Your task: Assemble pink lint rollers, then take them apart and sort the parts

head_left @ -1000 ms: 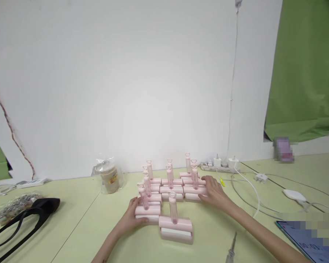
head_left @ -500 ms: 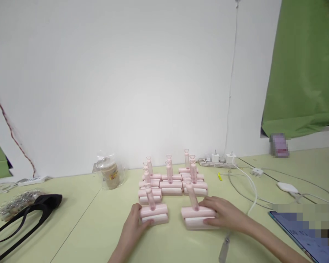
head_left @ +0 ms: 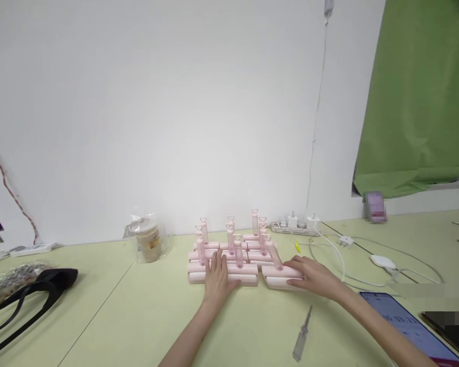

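Observation:
Pink-and-white T-shaped pieces (head_left: 197, 278) stand in close rows, their clear pink handles upright with a heart-shaped loop on top. My left hand (head_left: 217, 280) lies over the left end of the middle front piece (head_left: 245, 278), fingers over its top and thumb along its front; that piece abuts its left neighbour. With thumb in front and fingers on top, my right hand (head_left: 311, 277) holds the right end of another such piece (head_left: 281, 280). That one sits a little askew beside the front row, its handle leaning left, with a narrow gap between.
A screwdriver (head_left: 301, 341) lies in front. To the right are a phone (head_left: 401, 321), white cables and a charger (head_left: 382, 261). Behind stands a power strip (head_left: 294, 229); leftward, a bagged cup (head_left: 150, 244) and black straps (head_left: 57, 285).
Both hands have moved away from me with their pieces. The left piece has joined the front row, beside its neighbour; the right piece has come closer to the row. The screwdriver is now fully visible.

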A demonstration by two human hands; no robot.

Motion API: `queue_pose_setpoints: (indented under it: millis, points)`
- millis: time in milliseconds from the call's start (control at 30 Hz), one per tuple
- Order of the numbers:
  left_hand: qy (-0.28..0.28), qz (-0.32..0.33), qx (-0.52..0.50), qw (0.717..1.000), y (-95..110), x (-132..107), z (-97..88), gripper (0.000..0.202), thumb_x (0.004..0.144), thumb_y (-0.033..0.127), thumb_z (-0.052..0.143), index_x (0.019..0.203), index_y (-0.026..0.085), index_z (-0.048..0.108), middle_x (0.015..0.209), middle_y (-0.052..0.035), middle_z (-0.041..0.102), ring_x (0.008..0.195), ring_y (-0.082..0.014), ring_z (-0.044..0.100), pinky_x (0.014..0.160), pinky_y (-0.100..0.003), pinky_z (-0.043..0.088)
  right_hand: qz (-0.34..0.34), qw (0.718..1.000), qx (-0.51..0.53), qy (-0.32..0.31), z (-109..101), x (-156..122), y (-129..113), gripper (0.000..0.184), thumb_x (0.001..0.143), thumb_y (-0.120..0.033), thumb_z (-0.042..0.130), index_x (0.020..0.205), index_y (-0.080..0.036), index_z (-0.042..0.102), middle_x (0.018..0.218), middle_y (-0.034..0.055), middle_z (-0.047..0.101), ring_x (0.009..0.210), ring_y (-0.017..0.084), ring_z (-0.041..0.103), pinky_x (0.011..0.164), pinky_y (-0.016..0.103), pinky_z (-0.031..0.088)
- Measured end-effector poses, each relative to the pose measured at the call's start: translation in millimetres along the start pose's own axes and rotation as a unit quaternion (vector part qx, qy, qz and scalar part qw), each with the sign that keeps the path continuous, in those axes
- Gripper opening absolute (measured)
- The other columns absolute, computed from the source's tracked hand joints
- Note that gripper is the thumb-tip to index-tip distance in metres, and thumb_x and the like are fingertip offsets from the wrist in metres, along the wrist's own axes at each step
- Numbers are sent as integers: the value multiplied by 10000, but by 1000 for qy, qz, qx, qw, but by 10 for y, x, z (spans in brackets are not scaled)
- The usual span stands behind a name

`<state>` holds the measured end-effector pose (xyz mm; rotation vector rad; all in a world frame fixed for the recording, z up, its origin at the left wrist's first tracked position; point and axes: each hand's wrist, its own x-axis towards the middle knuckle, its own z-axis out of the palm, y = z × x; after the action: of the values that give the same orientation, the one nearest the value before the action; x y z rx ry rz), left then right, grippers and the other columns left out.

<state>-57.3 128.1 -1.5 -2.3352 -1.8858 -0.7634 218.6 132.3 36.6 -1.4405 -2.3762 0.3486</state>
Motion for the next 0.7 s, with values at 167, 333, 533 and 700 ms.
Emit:
queue_pose_setpoints:
  millis: [167, 333, 533, 700]
  points:
    - [168, -4, 0, 986, -444, -207, -131, 740, 642, 518, 565, 1198, 166, 226, 1284, -172, 332, 1220, -296, 253, 990, -430, 184, 19, 997, 67, 22, 346, 177, 80, 425, 653, -405, 558, 1029, -220, 490, 1077, 80, 495, 901, 256, 533, 734, 357, 431]
    - [254, -109, 50, 960, -734, -358, -52, 1036, 515, 551, 639, 1250, 114, 54, 1310, -239, 220, 1253, -356, 145, 969, -470, 201, 33, 985, 155, 66, 251, 385, 389, 596, 698, -348, 534, 1217, -177, 295, 1226, 135, 385, 1065, 252, 453, 816, 341, 422]
    - [200, 37, 97, 974, -314, -488, 326, 800, 582, 373, 626, 1249, 165, 235, 1332, -169, 299, 1276, -330, 126, 1000, -509, 114, 39, 978, 198, 48, 8, 1243, 555, 283, 856, -283, 455, 1120, -182, 473, 1162, 76, 485, 993, 205, 503, 825, 415, 417]
    - [227, -97, 77, 966, -226, -287, 422, 1050, 483, 468, 658, 1297, 89, 113, 1329, -218, 290, 1271, -379, 71, 990, -540, 82, 22, 980, 194, -34, 83, 1512, 473, 258, 846, -275, 484, 1075, -158, 507, 1070, 60, 542, 872, 170, 560, 728, 364, 476]
